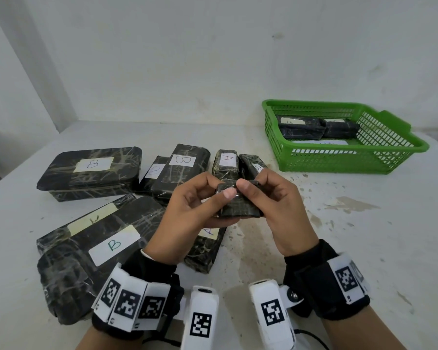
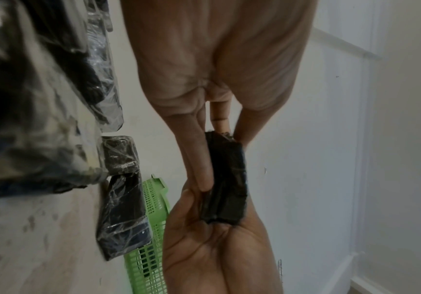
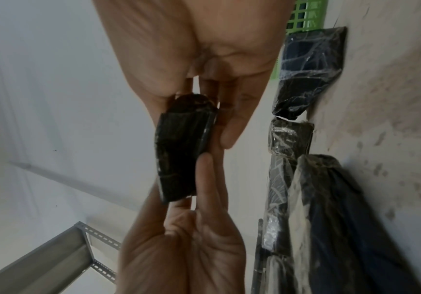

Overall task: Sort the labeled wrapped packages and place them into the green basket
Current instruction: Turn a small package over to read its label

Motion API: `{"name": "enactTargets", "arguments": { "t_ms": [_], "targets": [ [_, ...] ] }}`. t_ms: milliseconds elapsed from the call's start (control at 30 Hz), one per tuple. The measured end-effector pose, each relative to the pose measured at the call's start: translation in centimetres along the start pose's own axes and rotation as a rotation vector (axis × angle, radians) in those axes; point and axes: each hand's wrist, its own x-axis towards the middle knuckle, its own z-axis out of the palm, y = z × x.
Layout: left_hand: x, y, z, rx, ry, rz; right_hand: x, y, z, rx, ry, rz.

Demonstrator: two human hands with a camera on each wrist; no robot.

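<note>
Both hands hold one small black wrapped package (image 1: 240, 207) above the table's middle. My left hand (image 1: 202, 205) pinches its left side with thumb and fingers, and my right hand (image 1: 268, 198) grips its right side. Its label is hidden from me. In the left wrist view the small package (image 2: 227, 185) stands between my fingers and the other palm; in the right wrist view the small package (image 3: 181, 155) shows the same way. The green basket (image 1: 344, 160) sits at the back right with two wrapped packages (image 1: 316, 128) inside.
Several black wrapped packages lie on the white table to the left and behind my hands: a large one labeled B (image 1: 91, 173), another B (image 1: 180, 170), an A (image 1: 225, 165) and a big B (image 1: 94, 253) in front. A white wall stands behind.
</note>
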Motion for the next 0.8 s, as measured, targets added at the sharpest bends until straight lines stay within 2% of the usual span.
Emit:
{"name": "enactTargets", "arguments": {
  "t_ms": [133, 300, 433, 533, 667, 800],
  "targets": [
    [-0.06, -0.13, 0.02, 0.001, 0.007, 0.022, 0.01, 0.30, -0.03, 0.005, -0.019, -0.013],
    [0.23, -0.34, -0.30, 0.003, 0.047, 0.059, 0.01, -0.10, -0.57, 0.022, -0.133, 0.084],
    [0.36, -0.58, -0.32, -0.001, 0.010, 0.039, 0.09, -0.16, -0.60, 0.033, -0.096, 0.020],
    [0.37, -0.76, -0.27, 0.016, -0.001, 0.074, 0.00, -0.22, -0.58, 0.049, -0.078, 0.009],
    [0.39, -0.69, -0.66, 0.029, 0.010, 0.152, 0.15, -0.46, -0.40, 0.106, -0.082, 0.119],
    [0.40, -0.70, -0.94, 0.035, 0.009, 0.173, 0.27, -0.37, -0.09, 0.133, -0.049, 0.207]
  ]
}}
